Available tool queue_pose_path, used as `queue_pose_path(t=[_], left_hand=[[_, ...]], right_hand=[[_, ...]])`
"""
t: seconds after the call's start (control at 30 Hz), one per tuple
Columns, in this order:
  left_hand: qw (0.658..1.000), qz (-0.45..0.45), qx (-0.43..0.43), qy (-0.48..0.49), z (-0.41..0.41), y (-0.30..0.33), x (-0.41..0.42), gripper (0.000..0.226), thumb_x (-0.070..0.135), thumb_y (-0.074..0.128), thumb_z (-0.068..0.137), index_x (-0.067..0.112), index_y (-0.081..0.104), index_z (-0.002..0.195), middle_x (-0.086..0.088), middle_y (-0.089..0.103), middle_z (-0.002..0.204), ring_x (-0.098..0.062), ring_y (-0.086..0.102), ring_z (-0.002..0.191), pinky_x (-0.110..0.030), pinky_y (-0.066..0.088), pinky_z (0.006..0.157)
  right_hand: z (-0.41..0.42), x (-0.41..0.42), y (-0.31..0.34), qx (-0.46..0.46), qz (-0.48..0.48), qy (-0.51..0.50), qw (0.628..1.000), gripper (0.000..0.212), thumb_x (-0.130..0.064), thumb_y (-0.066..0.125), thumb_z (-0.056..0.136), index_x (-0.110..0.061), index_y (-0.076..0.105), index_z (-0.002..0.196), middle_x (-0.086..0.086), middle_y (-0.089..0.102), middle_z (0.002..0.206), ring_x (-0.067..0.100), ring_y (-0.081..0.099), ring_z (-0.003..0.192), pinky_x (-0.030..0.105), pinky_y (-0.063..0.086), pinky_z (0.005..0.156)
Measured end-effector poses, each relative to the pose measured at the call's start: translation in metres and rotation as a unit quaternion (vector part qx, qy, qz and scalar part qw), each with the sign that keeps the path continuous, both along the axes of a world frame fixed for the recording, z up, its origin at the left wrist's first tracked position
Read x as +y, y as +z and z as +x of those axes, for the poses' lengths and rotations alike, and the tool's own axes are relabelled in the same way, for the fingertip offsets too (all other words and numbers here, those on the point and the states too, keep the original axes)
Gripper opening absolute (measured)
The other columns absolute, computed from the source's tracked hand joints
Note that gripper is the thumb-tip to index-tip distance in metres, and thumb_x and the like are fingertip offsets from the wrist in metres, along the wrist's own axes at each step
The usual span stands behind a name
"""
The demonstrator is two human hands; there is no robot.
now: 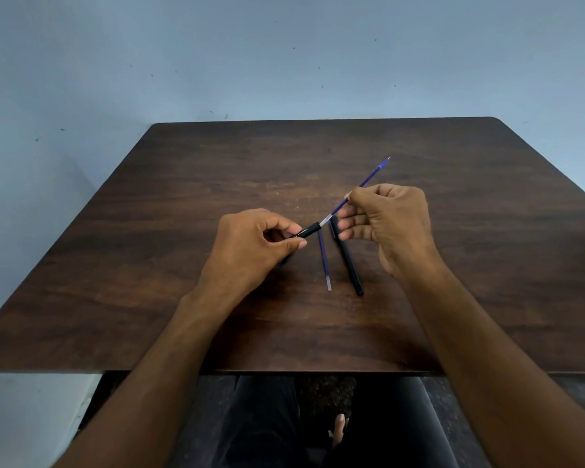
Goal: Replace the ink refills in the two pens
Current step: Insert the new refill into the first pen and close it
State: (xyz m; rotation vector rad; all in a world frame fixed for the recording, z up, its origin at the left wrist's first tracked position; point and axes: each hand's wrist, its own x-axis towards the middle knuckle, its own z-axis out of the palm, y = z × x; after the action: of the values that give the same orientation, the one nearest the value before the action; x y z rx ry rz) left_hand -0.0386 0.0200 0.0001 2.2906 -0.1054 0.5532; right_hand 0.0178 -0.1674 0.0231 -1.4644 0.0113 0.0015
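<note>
Seated at a dark brown wooden table (217, 315), a person works over the first of two pens. The left hand (250, 248) curls its thumb and fingers around a slim black plastic pen barrel (306, 230), whose open mouth points toward two o'clock. The right hand (389, 221) pinches a thin blue ink refill (368, 179) between thumb and forefinger; the refill's pale tail end sits right at the barrel's mouth, while its writing tip rises toward one o'clock, clear of the tabletop. Just below the hands, at about six o'clock from the barrel mouth, a second blue ink refill (325, 261) lies flat on the wood, and just beside it to the right lies a second black pen (348, 261), both well apart from the table's edges. Whether the held refill is going in or coming out cannot be told from this moment alone; either way, the refill exchange on the first pen appears to be in hand. The next move calls for keeping refill and barrel in one straight line, since the slender tube looks likely to flex if pushed off-axis.
</note>
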Motion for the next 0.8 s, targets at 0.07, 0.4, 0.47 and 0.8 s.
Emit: queue_pose_path(t=[0.07, 0.4, 0.47, 0.8], left_hand=[[1.0, -0.006, -0.003, -0.001, -0.001, 0.0, -0.001, 0.025, 0.025, 0.089, 0.068, 0.023, 0.079, 0.091, 0.015, 0.07, 0.076, 0.001, 0.065, 0.072, -0.005, 0.045, 0.062], [1.0, -0.013, -0.016, 0.013, -0.002, 0.001, -0.002, 0.022, 0.023, 0.089, 0.069, 0.023, 0.079, 0.088, 0.017, 0.068, 0.073, 0.005, 0.063, 0.068, -0.003, 0.042, 0.059], [1.0, -0.009, -0.013, 0.014, -0.002, 0.0, -0.002, 0.021, 0.023, 0.089, 0.07, 0.023, 0.079, 0.088, 0.017, 0.068, 0.073, 0.004, 0.063, 0.07, -0.004, 0.043, 0.06], [1.0, 0.005, 0.01, 0.022, -0.004, 0.001, 0.001, 0.025, 0.023, 0.088, 0.071, 0.021, 0.079, 0.094, 0.019, 0.066, 0.075, 0.006, 0.063, 0.076, -0.003, 0.045, 0.061]], right_hand=[[0.0, 0.001, -0.001, 0.001, 0.006, -0.001, 1.0, 0.011, 0.001, 0.064, 0.085, 0.008, 0.067, 0.077, 0.017, 0.069, 0.061, 0.026, 0.065, 0.05, 0.032, 0.056, 0.048], [-0.005, 0.009, -0.016, 0.043, 0.003, 0.066, 0.997, 0.014, -0.005, 0.072, 0.083, 0.008, 0.071, 0.079, 0.014, 0.068, 0.065, 0.019, 0.059, 0.052, 0.028, 0.051, 0.049], [-0.006, 0.011, -0.017, 0.056, -0.016, 0.087, 0.995, 0.013, -0.005, 0.073, 0.084, 0.007, 0.071, 0.079, 0.013, 0.066, 0.065, 0.018, 0.058, 0.052, 0.029, 0.05, 0.049], [-0.004, -0.003, -0.015, 0.052, 0.049, 0.069, 0.995, 0.015, -0.009, 0.076, 0.084, 0.005, 0.074, 0.085, 0.016, 0.071, 0.071, 0.021, 0.062, 0.055, 0.031, 0.054, 0.052]])
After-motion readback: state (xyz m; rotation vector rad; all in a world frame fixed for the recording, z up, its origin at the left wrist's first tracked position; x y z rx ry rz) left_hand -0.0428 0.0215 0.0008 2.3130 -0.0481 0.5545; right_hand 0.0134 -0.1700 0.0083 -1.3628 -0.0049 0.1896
